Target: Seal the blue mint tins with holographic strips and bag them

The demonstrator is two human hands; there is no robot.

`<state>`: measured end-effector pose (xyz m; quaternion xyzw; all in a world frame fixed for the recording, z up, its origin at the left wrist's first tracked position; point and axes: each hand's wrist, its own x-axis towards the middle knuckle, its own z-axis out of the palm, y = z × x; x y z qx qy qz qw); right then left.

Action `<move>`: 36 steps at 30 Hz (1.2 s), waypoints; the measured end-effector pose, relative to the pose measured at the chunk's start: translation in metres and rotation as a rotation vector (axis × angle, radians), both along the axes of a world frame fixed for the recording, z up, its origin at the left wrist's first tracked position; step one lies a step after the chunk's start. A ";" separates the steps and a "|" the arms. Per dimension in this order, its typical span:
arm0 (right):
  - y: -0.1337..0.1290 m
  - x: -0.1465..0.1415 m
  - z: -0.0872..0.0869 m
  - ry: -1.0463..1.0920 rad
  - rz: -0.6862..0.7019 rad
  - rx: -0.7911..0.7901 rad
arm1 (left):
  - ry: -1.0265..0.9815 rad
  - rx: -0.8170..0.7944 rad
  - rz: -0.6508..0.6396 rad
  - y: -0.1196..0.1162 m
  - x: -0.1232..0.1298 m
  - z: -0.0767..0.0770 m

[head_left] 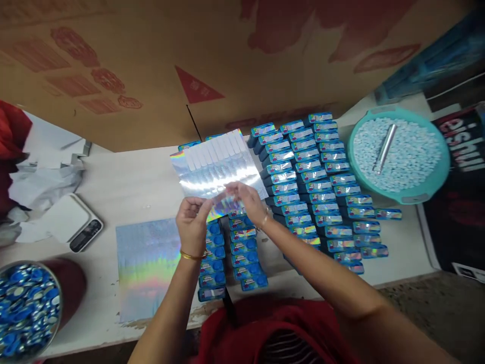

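Observation:
Both hands are over the middle of the table. My left hand (192, 220) is closed, its thumb and fingers pinching one end of a small translucent strip (217, 200). At the strip's other end are the closed fingertips of my right hand (245, 198). Just beyond the hands lies a shiny holographic sticker sheet (220, 167), with a row of white strips along its far part. Below the hands stand two short rows of small blue packs (245, 259). Many more blue packs (314, 174) stand in rows to the right, silvery strips across their tops.
A second holographic sheet (147, 268) lies at left, near a white scale (76, 222) and a pot of blue and silver pieces (26, 308). At right, a teal basin (430, 184) holds pale pellets and a metal tube (385, 146). A large cardboard box (151, 50) stands behind.

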<state>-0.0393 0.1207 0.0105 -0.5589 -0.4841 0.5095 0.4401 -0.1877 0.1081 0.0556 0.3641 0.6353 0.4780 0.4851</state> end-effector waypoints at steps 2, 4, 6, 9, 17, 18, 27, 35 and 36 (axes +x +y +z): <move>-0.043 0.016 0.006 0.040 -0.014 -0.133 | -0.074 -0.100 -0.035 -0.022 0.017 -0.008; -0.072 0.028 0.006 0.041 -0.066 -0.210 | -0.112 -0.190 -0.076 -0.042 0.030 -0.019; -0.089 0.037 0.003 0.013 -0.117 -0.232 | -0.098 -0.239 -0.110 -0.058 0.040 -0.031; -0.100 0.047 -0.006 -0.129 -0.133 -0.206 | 0.139 -0.177 -0.166 -0.069 0.049 -0.046; -0.106 0.053 -0.027 -0.458 -0.112 -0.085 | 0.816 -0.078 -0.312 -0.071 0.062 -0.057; -0.105 0.053 -0.029 -0.472 -0.107 -0.080 | 0.838 -0.073 -0.314 -0.071 0.062 -0.058; -0.112 0.049 -0.047 -0.408 -0.201 -0.161 | 0.979 -0.103 -0.338 -0.066 0.058 -0.061; -0.130 0.046 -0.041 -0.472 0.020 -0.028 | 1.040 -0.163 -0.320 -0.065 0.050 -0.055; -0.126 0.046 -0.035 -0.534 0.036 -0.013 | 1.021 -0.113 -0.327 -0.060 0.043 -0.054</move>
